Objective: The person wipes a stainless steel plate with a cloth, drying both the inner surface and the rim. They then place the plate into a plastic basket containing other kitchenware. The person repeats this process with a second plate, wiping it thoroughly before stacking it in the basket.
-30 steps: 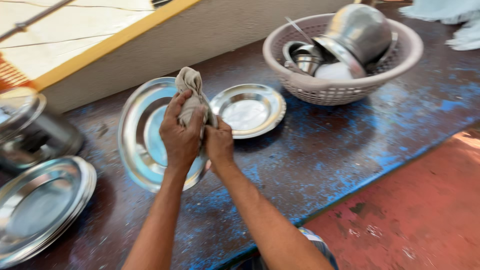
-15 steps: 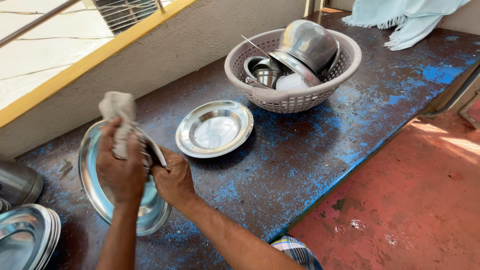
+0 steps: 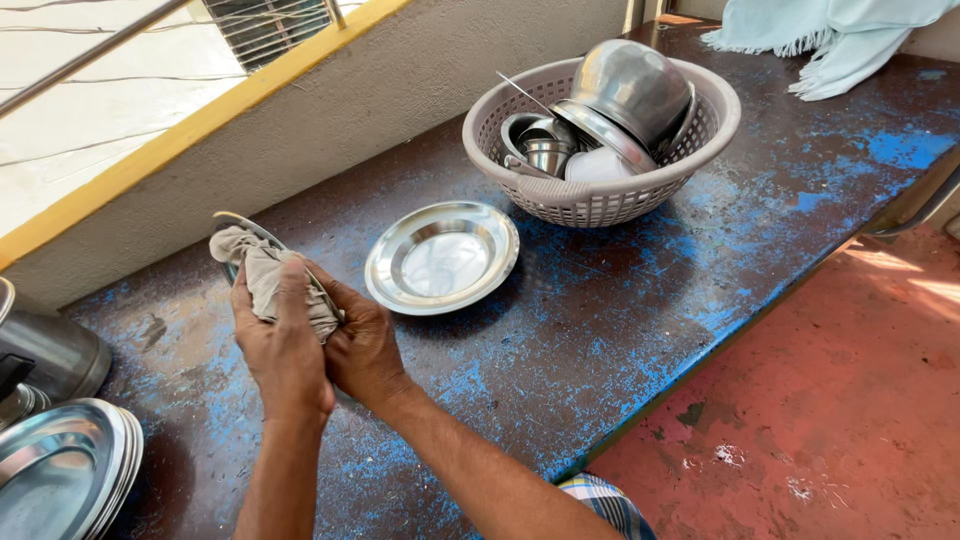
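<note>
While my left hand (image 3: 285, 345) presses the grey cloth (image 3: 262, 275) on the upright steel plate (image 3: 245, 225), my right hand (image 3: 362, 345) grips its edge; I'd wipe rim-wards, steadying it on the desk (image 3: 600, 320).

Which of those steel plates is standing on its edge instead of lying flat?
The plate held between both hands, wrapped in the grey cloth. The single plate by the basket and the stacked plates lie flat.

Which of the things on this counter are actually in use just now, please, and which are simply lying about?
In use:
- left hand
- right hand
- grey cloth
- steel plate held on edge

Lying about:
- steel plate flat on the counter
- basket of steel vessels
- stacked plates
- pale blue towel
</note>
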